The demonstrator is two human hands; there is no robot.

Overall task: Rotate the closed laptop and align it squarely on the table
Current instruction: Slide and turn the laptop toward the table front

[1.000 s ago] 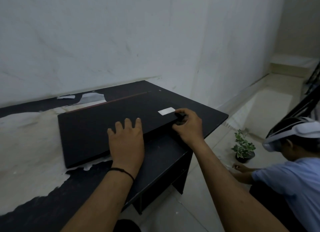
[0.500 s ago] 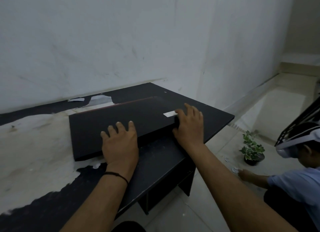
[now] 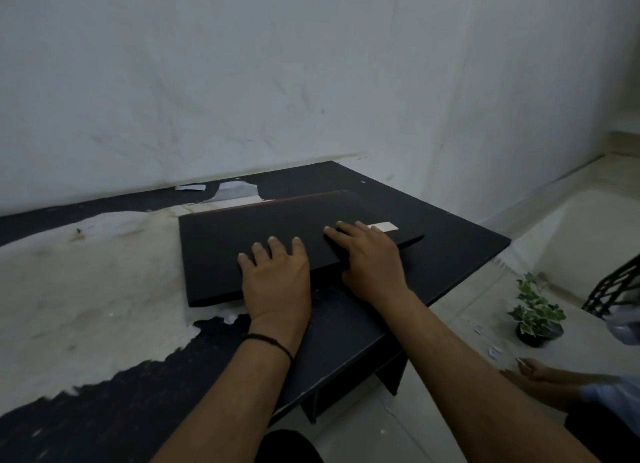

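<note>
The closed black laptop lies on the dark table, its long edges at a slight slant to the table's front edge. A pale sticker sits near its right front corner. My left hand rests flat on the lid over the front edge, fingers spread. My right hand lies just to its right, fingers on the lid left of the sticker, thumb against the laptop's front edge.
The table's top layer is peeled away in a large pale patch on the left. A white wall stands right behind the table. On the floor to the right are a small potted plant and another person's hand.
My right hand has left the laptop's right front corner and moved onto the lid left of the sticker. The laptop has shifted slightly under both hands. My left hand stays flat on it.
</note>
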